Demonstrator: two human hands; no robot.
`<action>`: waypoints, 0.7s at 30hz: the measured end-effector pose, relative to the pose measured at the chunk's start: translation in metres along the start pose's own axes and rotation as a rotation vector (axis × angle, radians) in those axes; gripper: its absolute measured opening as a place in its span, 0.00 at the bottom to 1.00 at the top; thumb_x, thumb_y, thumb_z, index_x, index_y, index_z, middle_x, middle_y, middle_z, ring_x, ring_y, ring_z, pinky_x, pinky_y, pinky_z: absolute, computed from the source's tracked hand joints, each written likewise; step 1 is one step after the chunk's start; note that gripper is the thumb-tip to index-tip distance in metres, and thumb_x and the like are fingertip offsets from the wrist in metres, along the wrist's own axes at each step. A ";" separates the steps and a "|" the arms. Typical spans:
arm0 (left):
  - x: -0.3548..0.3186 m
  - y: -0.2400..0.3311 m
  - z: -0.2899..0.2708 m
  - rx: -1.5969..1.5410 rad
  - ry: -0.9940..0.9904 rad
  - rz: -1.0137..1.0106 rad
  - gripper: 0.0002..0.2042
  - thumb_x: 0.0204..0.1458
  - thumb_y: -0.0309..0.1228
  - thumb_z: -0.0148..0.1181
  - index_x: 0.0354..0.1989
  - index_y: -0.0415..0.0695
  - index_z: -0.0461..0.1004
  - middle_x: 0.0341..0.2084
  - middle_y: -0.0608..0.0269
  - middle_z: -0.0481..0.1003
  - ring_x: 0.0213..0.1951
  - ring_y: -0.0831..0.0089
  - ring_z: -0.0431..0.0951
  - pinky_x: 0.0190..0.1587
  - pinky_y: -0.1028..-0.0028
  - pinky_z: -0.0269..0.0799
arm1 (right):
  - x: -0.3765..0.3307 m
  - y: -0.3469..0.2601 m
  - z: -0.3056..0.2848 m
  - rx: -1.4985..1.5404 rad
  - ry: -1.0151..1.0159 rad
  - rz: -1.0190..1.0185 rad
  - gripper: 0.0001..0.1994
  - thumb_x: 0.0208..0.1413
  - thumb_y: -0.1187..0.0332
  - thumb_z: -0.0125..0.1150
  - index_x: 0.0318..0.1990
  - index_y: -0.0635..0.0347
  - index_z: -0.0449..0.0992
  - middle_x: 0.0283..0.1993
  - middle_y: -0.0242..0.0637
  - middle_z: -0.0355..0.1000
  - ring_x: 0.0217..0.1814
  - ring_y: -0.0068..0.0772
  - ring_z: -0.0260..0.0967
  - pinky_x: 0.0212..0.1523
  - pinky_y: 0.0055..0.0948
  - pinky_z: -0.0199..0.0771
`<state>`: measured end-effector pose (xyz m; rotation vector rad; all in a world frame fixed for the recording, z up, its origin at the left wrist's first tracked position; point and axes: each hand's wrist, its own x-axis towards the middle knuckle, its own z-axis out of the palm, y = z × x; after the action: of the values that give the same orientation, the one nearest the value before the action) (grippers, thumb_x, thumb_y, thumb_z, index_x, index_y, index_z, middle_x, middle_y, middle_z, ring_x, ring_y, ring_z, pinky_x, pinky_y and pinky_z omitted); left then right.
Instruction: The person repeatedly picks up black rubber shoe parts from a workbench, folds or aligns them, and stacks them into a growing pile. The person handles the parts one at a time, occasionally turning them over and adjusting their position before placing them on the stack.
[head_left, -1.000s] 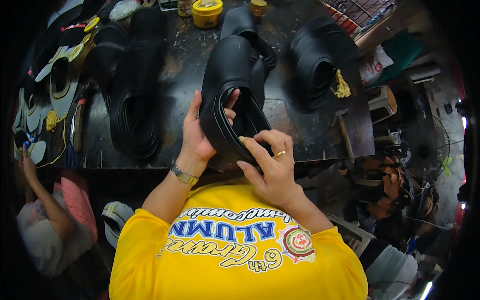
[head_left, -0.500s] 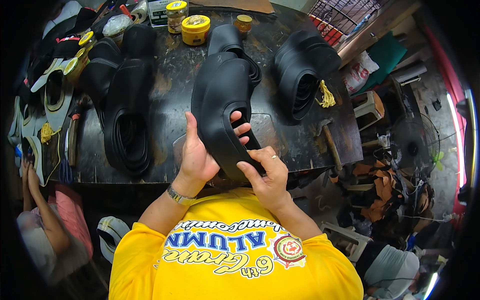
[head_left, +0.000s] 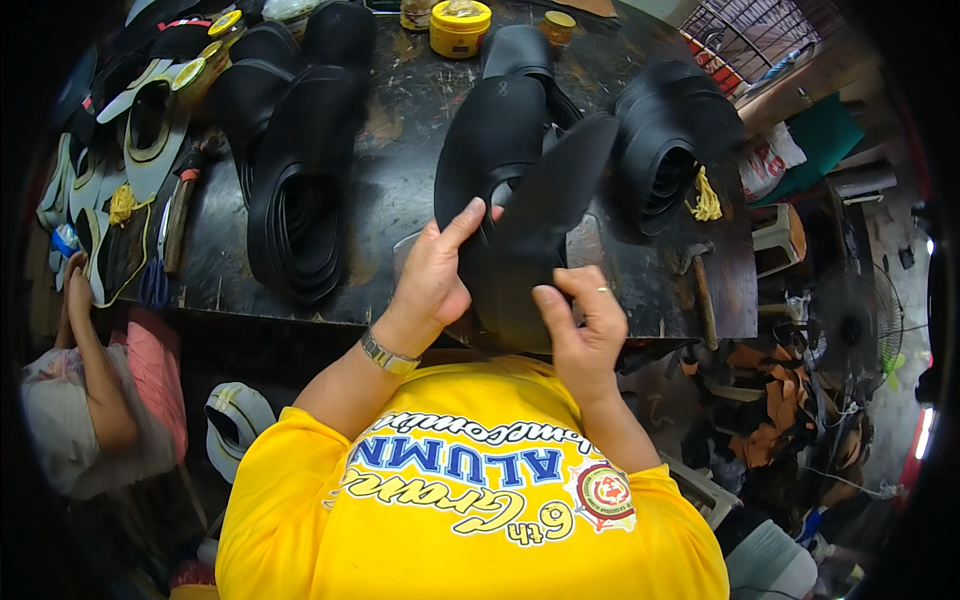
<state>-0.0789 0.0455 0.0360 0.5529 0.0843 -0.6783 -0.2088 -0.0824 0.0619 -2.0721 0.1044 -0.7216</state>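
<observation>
A black leather shoe upper (head_left: 560, 180), blurred by motion, is tilted up and to the right in front of me. My left hand (head_left: 432, 275) grips it from the left, thumb up along its side. My right hand (head_left: 582, 325) is curled with thumb and forefinger together at the upper's lower right edge; its fingertips seem to pinch that edge. Just behind, more black uppers (head_left: 490, 130) lie on the dark table (head_left: 400, 190), partly hidden by the raised one. Nested stacks of such uppers stand to the left (head_left: 262, 225) and to the right (head_left: 650, 130).
A hammer (head_left: 706, 300) and a yellow string bundle (head_left: 707, 195) lie at the right. Yellow-topped jars (head_left: 460, 28) stand at the back. Grey pieces (head_left: 155, 140), blue-handled scissors (head_left: 154, 283) and another wooden-handled tool (head_left: 180, 225) lie left. Beyond them, a co-worker's arms (head_left: 90, 340) show.
The upper has swung open to the right and tilted up between my hands; my right hand has drawn slightly away from my left. The whole view has shifted, with the table appearing further right and higher.
</observation>
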 end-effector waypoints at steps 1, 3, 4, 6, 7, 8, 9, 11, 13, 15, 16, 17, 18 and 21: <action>0.003 0.009 -0.008 0.011 -0.048 -0.059 0.07 0.62 0.31 0.61 0.44 0.42 0.79 0.37 0.61 0.82 0.37 0.72 0.82 0.43 0.71 0.81 | -0.002 0.003 -0.004 0.051 0.034 0.058 0.07 0.58 0.78 0.65 0.41 0.69 0.75 0.35 0.31 0.70 0.36 0.20 0.65 0.38 0.19 0.65; 0.012 0.022 -0.025 0.142 0.028 -0.019 0.08 0.63 0.32 0.61 0.43 0.41 0.78 0.34 0.62 0.81 0.34 0.74 0.81 0.41 0.72 0.81 | -0.004 0.008 -0.014 0.370 0.140 0.176 0.07 0.61 0.77 0.62 0.45 0.65 0.75 0.39 0.29 0.72 0.39 0.19 0.67 0.42 0.18 0.67; 0.016 0.027 -0.032 0.188 0.023 0.013 0.08 0.63 0.33 0.61 0.43 0.41 0.78 0.32 0.63 0.80 0.33 0.74 0.81 0.40 0.73 0.81 | -0.004 0.011 -0.019 0.524 0.218 0.238 0.08 0.62 0.77 0.61 0.47 0.63 0.74 0.41 0.30 0.73 0.41 0.20 0.69 0.44 0.21 0.70; 0.026 0.043 -0.045 0.388 0.134 0.087 0.11 0.63 0.33 0.60 0.49 0.40 0.75 0.35 0.61 0.78 0.35 0.73 0.80 0.40 0.73 0.80 | -0.001 0.017 -0.032 0.801 0.378 0.282 0.12 0.65 0.77 0.57 0.55 0.61 0.71 0.49 0.31 0.74 0.48 0.21 0.72 0.53 0.23 0.72; 0.026 0.046 -0.049 0.397 0.114 0.155 0.16 0.64 0.33 0.59 0.57 0.41 0.70 0.44 0.57 0.75 0.40 0.73 0.79 0.45 0.72 0.79 | 0.003 0.020 -0.043 0.870 0.370 0.261 0.16 0.65 0.78 0.55 0.59 0.61 0.68 0.53 0.35 0.74 0.52 0.25 0.73 0.56 0.26 0.72; 0.026 0.049 -0.051 0.408 0.111 0.209 0.23 0.64 0.33 0.59 0.65 0.42 0.65 0.53 0.52 0.73 0.44 0.73 0.79 0.49 0.72 0.77 | 0.008 0.023 -0.054 0.909 0.283 0.144 0.19 0.65 0.79 0.53 0.63 0.61 0.65 0.57 0.39 0.73 0.56 0.29 0.73 0.60 0.29 0.72; 0.023 0.057 -0.051 0.517 0.141 0.245 0.29 0.63 0.31 0.59 0.71 0.43 0.55 0.62 0.47 0.61 0.55 0.66 0.71 0.58 0.69 0.69 | 0.008 0.024 -0.063 0.846 0.306 0.165 0.21 0.65 0.80 0.52 0.64 0.61 0.63 0.58 0.40 0.73 0.57 0.31 0.73 0.61 0.30 0.72; 0.014 0.071 -0.041 0.735 0.213 0.320 0.37 0.63 0.28 0.59 0.76 0.44 0.45 0.74 0.40 0.45 0.74 0.59 0.48 0.73 0.66 0.44 | 0.009 0.032 -0.077 0.671 0.425 0.137 0.22 0.66 0.76 0.52 0.66 0.61 0.59 0.52 0.43 0.74 0.48 0.33 0.76 0.51 0.32 0.79; 0.006 0.079 -0.019 0.934 0.065 0.563 0.31 0.63 0.28 0.58 0.74 0.43 0.54 0.73 0.49 0.51 0.74 0.62 0.51 0.73 0.64 0.45 | 0.009 0.045 -0.086 0.357 0.514 0.109 0.24 0.66 0.76 0.52 0.69 0.63 0.57 0.57 0.42 0.71 0.54 0.31 0.72 0.58 0.29 0.72; -0.004 0.085 0.011 1.058 -0.147 0.630 0.27 0.64 0.29 0.56 0.71 0.41 0.59 0.70 0.52 0.60 0.70 0.64 0.60 0.72 0.66 0.51 | 0.007 0.055 -0.092 0.254 0.505 0.162 0.27 0.68 0.74 0.52 0.71 0.66 0.54 0.65 0.40 0.64 0.64 0.27 0.63 0.66 0.26 0.60; -0.008 0.083 0.028 1.059 -0.332 0.641 0.26 0.65 0.30 0.54 0.71 0.39 0.61 0.68 0.52 0.64 0.68 0.65 0.66 0.71 0.68 0.55 | 0.007 0.058 -0.090 0.012 0.518 0.188 0.27 0.69 0.72 0.52 0.72 0.69 0.53 0.69 0.44 0.59 0.70 0.32 0.58 0.71 0.30 0.53; -0.011 0.077 0.045 0.976 -0.476 0.534 0.26 0.64 0.27 0.53 0.70 0.38 0.60 0.67 0.52 0.66 0.68 0.63 0.66 0.71 0.65 0.54 | 0.004 0.059 -0.088 -0.110 0.484 0.150 0.27 0.69 0.71 0.52 0.72 0.70 0.52 0.71 0.46 0.57 0.72 0.34 0.56 0.72 0.31 0.51; -0.009 0.067 0.060 1.036 -0.593 0.498 0.26 0.63 0.26 0.53 0.71 0.38 0.60 0.67 0.53 0.66 0.68 0.64 0.65 0.71 0.65 0.54 | 0.003 0.058 -0.082 -0.231 0.456 0.129 0.28 0.70 0.71 0.51 0.72 0.71 0.52 0.72 0.47 0.56 0.74 0.36 0.53 0.73 0.33 0.48; 0.013 0.006 0.097 1.063 -0.631 0.361 0.38 0.59 0.36 0.66 0.73 0.37 0.53 0.65 0.46 0.65 0.67 0.65 0.64 0.67 0.69 0.61 | -0.005 0.040 -0.061 -0.316 0.315 0.136 0.28 0.69 0.68 0.51 0.71 0.72 0.53 0.73 0.56 0.55 0.77 0.47 0.51 0.75 0.38 0.48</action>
<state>-0.0753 -0.0080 0.1184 1.2965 -0.9992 -0.4735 -0.2377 -0.1496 0.0534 -2.2031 0.5632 -0.9922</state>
